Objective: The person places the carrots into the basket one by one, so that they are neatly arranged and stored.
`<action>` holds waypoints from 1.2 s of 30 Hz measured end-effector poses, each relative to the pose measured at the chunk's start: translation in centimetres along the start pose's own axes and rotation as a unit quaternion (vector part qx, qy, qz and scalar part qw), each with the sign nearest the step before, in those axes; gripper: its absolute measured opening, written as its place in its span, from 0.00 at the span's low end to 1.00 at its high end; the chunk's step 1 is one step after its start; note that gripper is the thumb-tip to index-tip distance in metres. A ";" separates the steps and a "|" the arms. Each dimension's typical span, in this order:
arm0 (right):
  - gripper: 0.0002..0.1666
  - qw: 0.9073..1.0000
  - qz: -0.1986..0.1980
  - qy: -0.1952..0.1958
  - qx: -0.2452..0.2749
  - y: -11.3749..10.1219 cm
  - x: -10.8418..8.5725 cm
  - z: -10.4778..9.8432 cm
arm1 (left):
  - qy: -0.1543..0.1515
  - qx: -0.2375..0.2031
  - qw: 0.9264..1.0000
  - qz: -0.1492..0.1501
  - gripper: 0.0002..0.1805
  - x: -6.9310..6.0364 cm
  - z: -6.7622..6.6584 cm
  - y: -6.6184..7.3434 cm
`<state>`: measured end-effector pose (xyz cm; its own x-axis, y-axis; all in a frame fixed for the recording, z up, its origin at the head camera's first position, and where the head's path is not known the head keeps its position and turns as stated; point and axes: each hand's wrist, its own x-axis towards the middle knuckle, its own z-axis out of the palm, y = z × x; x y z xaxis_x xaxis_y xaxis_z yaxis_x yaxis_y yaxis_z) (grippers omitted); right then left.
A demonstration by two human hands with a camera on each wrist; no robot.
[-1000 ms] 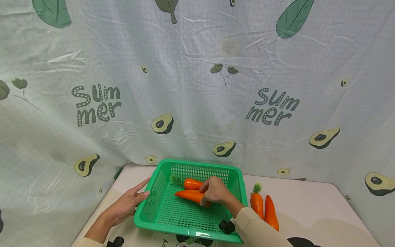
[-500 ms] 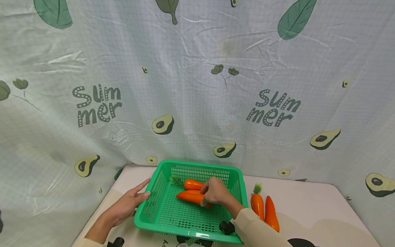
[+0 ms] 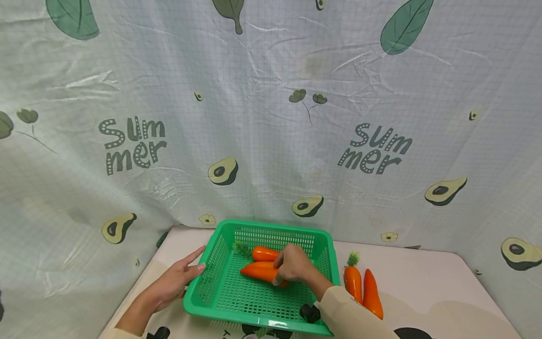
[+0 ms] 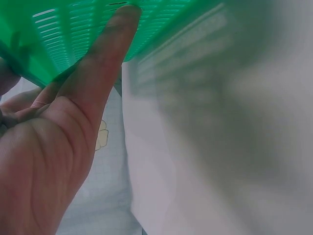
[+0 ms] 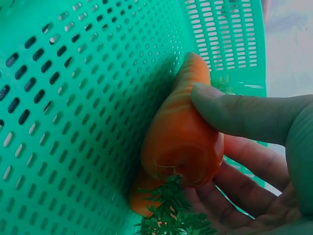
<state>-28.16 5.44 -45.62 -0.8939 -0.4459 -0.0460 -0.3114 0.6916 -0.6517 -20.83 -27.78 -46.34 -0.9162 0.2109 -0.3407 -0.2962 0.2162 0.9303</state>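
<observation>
My right hand (image 3: 294, 263) reaches into the green plastic basket (image 3: 230, 312) and grips an orange carrot (image 3: 259, 273) with a narrow pointed tip. In the right wrist view, thumb and fingers lie on both sides of this carrot (image 5: 181, 142), its green leafy top towards the camera. Part of another carrot (image 5: 141, 199) shows beneath it. A carrot with a feathery green top (image 3: 264, 254) lies just behind, in the basket. My left hand (image 3: 173, 282) is at the basket's left side, its fingers extended. In the left wrist view, one straight finger touches the slotted wall (image 4: 88, 24).
Two more carrots lie on the pale table (image 3: 423, 278) to the right of the basket: one leafy-topped carrot (image 3: 353, 280) and one carrot without visible leaves (image 3: 372, 294). A printed curtain (image 3: 271, 141) hangs close behind the table.
Both hands and the basket stay in nearly the same place. The gripped carrot's tip shifts very slightly within the basket.
</observation>
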 end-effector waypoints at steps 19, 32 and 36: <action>0.15 0.999 -0.003 0.024 -0.022 0.3 -0.1 0.2 | -0.017 -0.002 1.000 0.014 0.41 0.0 -0.2 -0.1; 0.16 0.998 -0.003 0.013 -0.054 0.0 -0.3 0.3 | -0.023 -0.003 1.000 0.020 0.43 -0.1 -0.3 -0.3; 0.17 0.999 -0.004 0.006 -0.053 -0.2 -0.4 0.2 | -0.023 -0.001 1.000 0.021 0.43 -0.1 -0.3 -0.2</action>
<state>-27.63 5.36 -45.63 -0.8949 -0.4452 -0.0308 -0.3509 0.7447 -0.5678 -20.71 -28.11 -46.46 -0.9143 0.2636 -0.3076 -0.2589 0.2039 0.9441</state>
